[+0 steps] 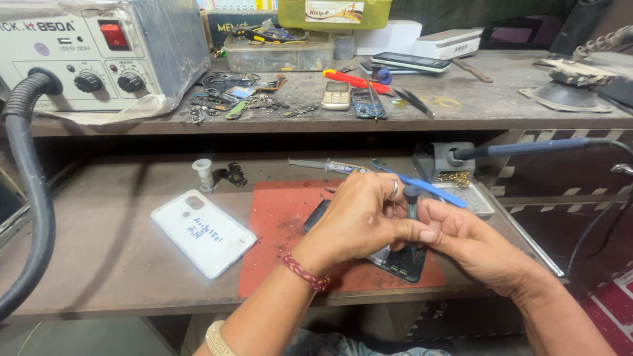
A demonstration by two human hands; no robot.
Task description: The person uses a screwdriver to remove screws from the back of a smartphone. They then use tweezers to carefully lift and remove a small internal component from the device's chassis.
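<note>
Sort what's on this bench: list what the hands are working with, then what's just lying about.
In use: left hand, right hand, dark-handled screwdriver, opened black phone, red work mat.
Lying about: white phone back cover, blue-handled soldering iron, grey syringe.

Two bare forearms, no sleeves in view. On the left wrist, a braided thread band (305, 271) in dark red and pink — knotted, with a short frayed end. Lower on that forearm, a pale, cream-coloured bangle (218, 339) with a ribbed surface. On a finger of the left hand (359, 221), a plain silver ring (394, 190) — thin and unadorned. Right hand (465, 237) without jewellery.
</note>
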